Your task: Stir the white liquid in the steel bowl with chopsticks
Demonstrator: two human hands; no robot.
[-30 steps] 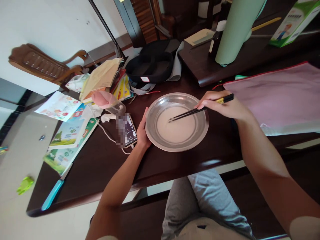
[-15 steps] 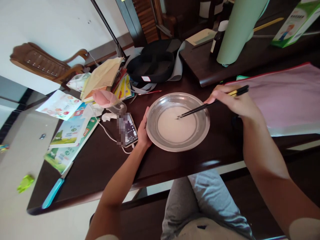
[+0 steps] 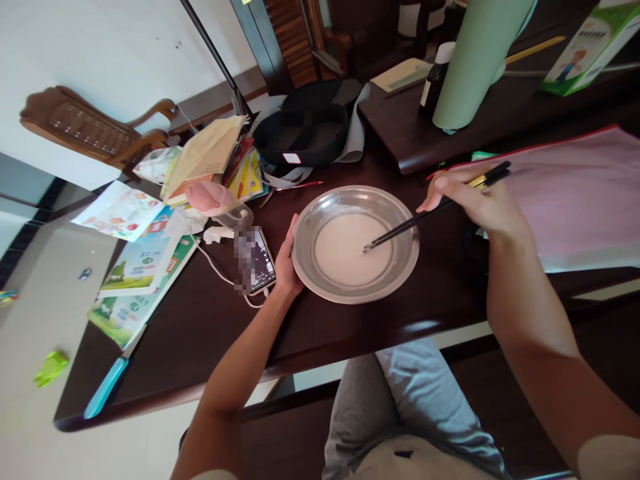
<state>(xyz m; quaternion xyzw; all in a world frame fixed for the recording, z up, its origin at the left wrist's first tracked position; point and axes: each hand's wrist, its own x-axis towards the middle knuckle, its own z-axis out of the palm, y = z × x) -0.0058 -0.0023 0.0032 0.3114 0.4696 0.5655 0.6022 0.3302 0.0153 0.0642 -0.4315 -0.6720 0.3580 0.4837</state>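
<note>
A round steel dish [image 3: 320, 280] holds a pale, milky liquid [image 3: 345, 257] and stands on the dark wooden table. Against its left rim my left hand [image 3: 289, 263] is closed, gripping the edge, with part of the fingers hidden behind the dish. My right hand [image 3: 467, 198] is closed around a pair of black chopsticks [image 3: 400, 229] with gold bands near their top ends. The chopsticks slant down to the left over the dish's right rim, and their tips are at the liquid. Just left of my left hand lies a phone [image 3: 260, 260] with a cable plugged in.
On the left are booklets [image 3: 135, 263], a blue-handled knife [image 3: 113, 377] and a pink-topped clear container [image 3: 220, 200]. A black case [image 3: 303, 133] sits behind the dish. To the right lie a pink mesh pouch [image 3: 585, 200] and a raised board [image 3: 400, 133] bearing a green cylinder [image 3: 475, 67].
My right hand has shifted a little to the right, and the chopstick tips have moved right and slightly nearer to me. My left hand and the dish have stayed in place.
</note>
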